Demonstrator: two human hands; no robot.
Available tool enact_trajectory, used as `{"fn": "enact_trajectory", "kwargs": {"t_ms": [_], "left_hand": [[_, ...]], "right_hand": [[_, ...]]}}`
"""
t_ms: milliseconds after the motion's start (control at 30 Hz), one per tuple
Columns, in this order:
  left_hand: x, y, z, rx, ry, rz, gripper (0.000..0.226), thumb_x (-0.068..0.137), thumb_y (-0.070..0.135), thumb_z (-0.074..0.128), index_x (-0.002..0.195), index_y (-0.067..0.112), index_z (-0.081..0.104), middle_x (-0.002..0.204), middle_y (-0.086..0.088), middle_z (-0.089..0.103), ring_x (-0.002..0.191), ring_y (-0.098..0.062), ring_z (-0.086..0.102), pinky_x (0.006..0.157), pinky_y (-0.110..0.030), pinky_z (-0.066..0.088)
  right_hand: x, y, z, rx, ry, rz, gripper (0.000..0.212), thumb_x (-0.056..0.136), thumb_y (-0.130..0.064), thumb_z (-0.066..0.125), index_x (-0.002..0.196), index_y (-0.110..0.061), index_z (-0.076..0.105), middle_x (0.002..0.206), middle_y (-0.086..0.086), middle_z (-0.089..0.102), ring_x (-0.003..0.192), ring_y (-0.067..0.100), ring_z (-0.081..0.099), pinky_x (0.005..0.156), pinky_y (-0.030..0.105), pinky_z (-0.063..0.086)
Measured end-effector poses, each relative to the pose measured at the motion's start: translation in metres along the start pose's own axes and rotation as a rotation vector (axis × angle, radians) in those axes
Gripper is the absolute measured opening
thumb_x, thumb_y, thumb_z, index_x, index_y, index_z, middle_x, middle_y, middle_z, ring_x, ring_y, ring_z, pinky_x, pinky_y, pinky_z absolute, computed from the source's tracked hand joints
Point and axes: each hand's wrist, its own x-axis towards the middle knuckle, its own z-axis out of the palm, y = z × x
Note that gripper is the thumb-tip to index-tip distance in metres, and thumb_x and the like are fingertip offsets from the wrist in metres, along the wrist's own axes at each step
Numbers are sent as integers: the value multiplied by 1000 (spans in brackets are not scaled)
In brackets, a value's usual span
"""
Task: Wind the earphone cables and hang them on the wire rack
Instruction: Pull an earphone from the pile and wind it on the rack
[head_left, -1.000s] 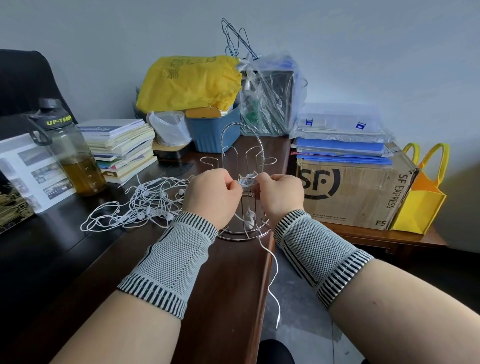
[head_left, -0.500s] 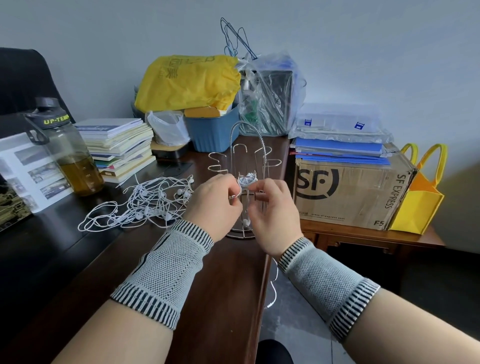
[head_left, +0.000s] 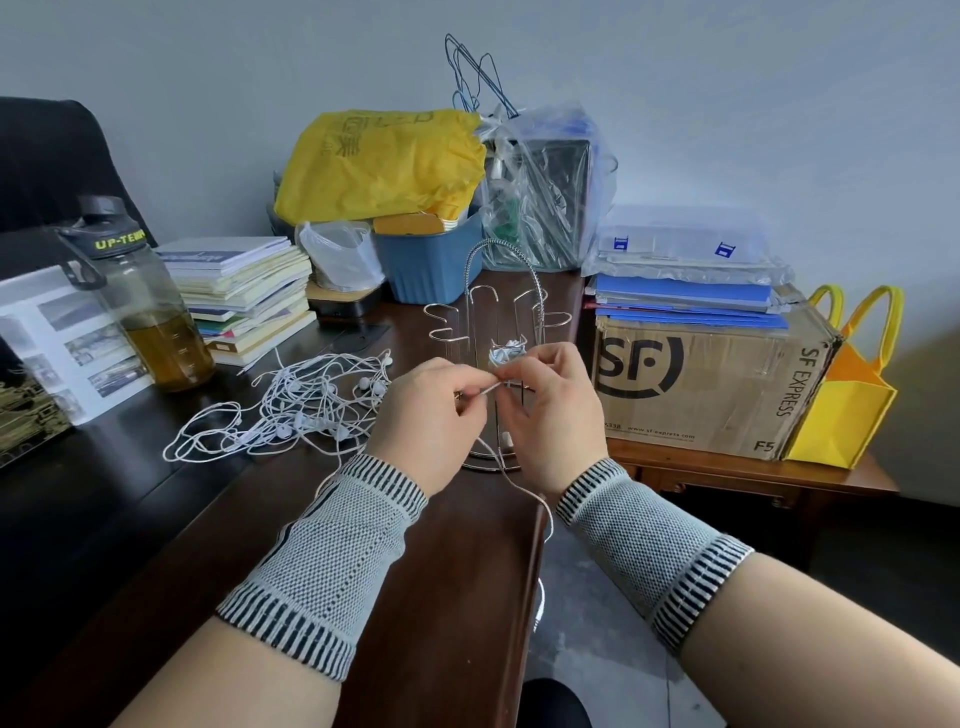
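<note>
Earphone cable (head_left: 506, 356), half wound in front of the wire rack (head_left: 501, 332), pinched by left hand (head_left: 434, 410) and right hand (head_left: 550, 405); looks light and limp, best gripped around the bundle.

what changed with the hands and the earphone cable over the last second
Both hands drew back from the silver wire rack toward the person and opened out of fists. The left hand and right hand now pinch a short stretch of white cable between them, below the small wound white earphone bundle. The loose tail hanging off the table edge looks shorter. The tangled pile of white earphones and the desk clutter stayed put.
</note>
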Motion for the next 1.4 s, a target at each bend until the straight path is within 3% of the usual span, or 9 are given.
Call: {"fn": "enact_trajectory", "kwargs": {"t_ms": [133,233,333,433,600,833,1067,1233,1400], "left_hand": [[-2,0,-9,0,-71,-131,16,85,15,65,91,26,74,79,14,68,72,-2,62,74,-18,50],[-1,-2,-15,-44,-74,-210,10,86,16,65,82,22,72,71,11,67,72,-6,63,70,-21,50],[3,2,-15,-418,21,-365,13,90,17,63,78,17,69,64,7,68,70,-13,67,73,-34,55],[6,16,-7,-647,37,-401,15,92,17,64,78,15,70,63,5,69,61,-6,67,70,-31,55],[11,31,4,-815,85,-410,19,93,23,62,77,20,71,59,6,67,56,-5,58,65,-25,53],[25,31,3,-256,130,-377,34,95,34,55,68,20,71,60,5,70,62,-14,66,68,-33,57],[30,27,-2,107,36,-272,43,94,35,49,65,10,71,68,-3,71,63,-22,64,59,-34,55],[24,27,-5,193,29,-207,44,91,26,50,50,11,40,52,-4,43,55,-23,44,47,-29,27],[16,11,-1,50,-31,-158,32,88,23,54,65,4,65,72,-6,66,74,-24,57,65,-33,45]], "right_hand": [[1,2,-4,87,5,56,6,86,-15,67,90,-15,71,93,-8,49,72,-7,45,66,9,36],[4,3,-6,186,-1,145,4,88,-16,64,85,-18,64,91,-6,56,78,6,57,76,25,49],[8,2,-6,369,-32,400,9,89,-22,64,81,-19,61,85,-2,65,74,9,63,73,32,55],[9,0,-5,520,-10,543,14,90,-21,63,82,-10,64,66,-2,63,51,2,54,52,25,49],[13,0,-5,596,18,572,20,92,-21,59,73,-15,62,67,3,62,54,7,54,55,26,49],[26,-4,-5,488,14,649,36,90,-31,56,74,0,64,78,18,70,76,35,66,73,45,55],[37,-10,-8,357,-14,703,37,86,-29,57,67,1,64,67,16,67,61,24,59,67,39,54],[41,-10,-11,267,-63,686,39,87,-29,58,52,-12,53,54,3,54,53,16,49,61,34,48],[40,-6,-10,325,-62,683,30,83,-31,62,59,-14,58,73,10,71,72,27,68,75,44,57]]}}
